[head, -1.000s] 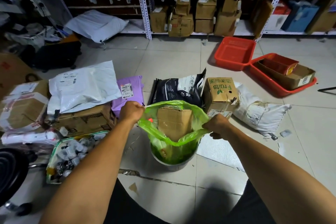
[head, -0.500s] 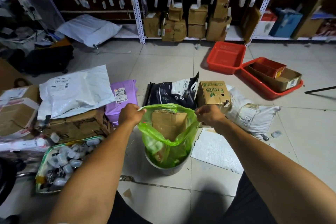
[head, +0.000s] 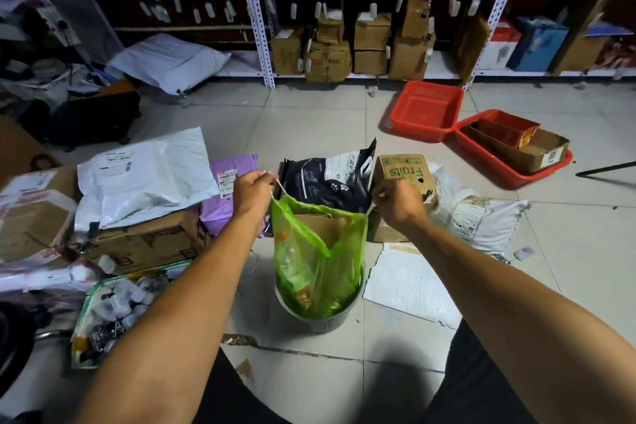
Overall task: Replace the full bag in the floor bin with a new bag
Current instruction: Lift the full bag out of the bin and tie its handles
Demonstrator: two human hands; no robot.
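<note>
Floor: pale tiles, strewn with parcels; a crack is seen near the bottom of the view.
Shelving: set along the far wall, loaded with cardboard boxes and hanging mailers.
White mailer: laid over a cardboard box to the left of the bin.
Red baskets: two are placed at the right, touching; the nearer one is filled with a small red tray and an open carton.
Black pouch: stood just behind the bag, beside a box marked "Fruits".
Purple parcel: partly hidden by the left wrist.
Green bag: translucent, stuffed with a brown cardboard piece and other rubbish; its mouth is drawn upward while its lower part is seated in the bin.
Floor bin: grey and round, stood on the tiles between the forearms; only its rim and front wall are seen.
Left hand: closed on the white drawstring at the bag's left corner.
Right hand: clenched on the drawstring at the bag's right corner.
Hands: held apart, one at each side of the bag mouth.
</note>
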